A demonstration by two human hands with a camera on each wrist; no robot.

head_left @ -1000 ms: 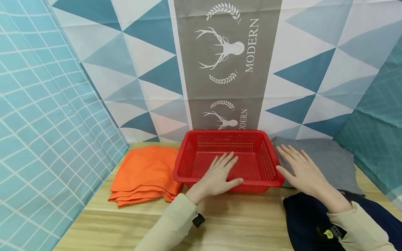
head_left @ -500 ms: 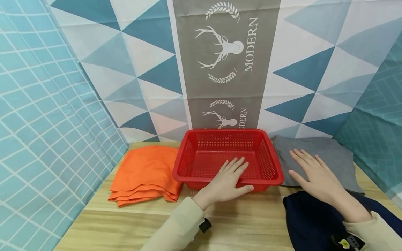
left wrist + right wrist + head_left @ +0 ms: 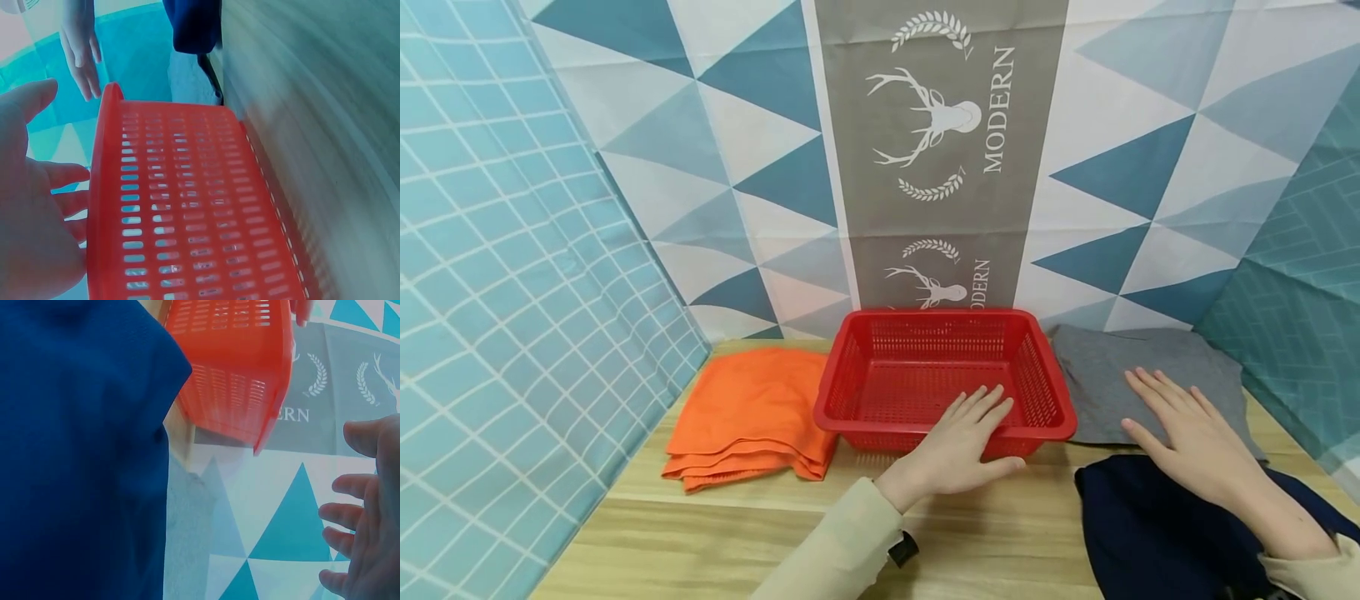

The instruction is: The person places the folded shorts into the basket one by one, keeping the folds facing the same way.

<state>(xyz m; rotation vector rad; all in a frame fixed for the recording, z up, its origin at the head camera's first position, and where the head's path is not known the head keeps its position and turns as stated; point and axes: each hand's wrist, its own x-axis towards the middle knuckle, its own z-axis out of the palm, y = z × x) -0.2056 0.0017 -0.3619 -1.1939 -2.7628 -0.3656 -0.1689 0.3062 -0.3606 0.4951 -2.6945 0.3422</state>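
Between the two cloth piles, the red basket [image 3: 943, 379] is lying with its long axis left-right; the left hand [image 3: 958, 446] is resting spread on its near rim, while the right hand [image 3: 1195, 437], also spread, is hovering over the grey cloth [image 3: 1105, 375].

Head looks down; wrists close (sharing red basket [image 3: 945, 375]).

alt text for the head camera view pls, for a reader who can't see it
A person's left hand rests open on the near rim of an empty red basket on a wooden table, while the right hand lies flat over a grey cloth. Folded orange cloth lies left, dark blue cloth nearest.
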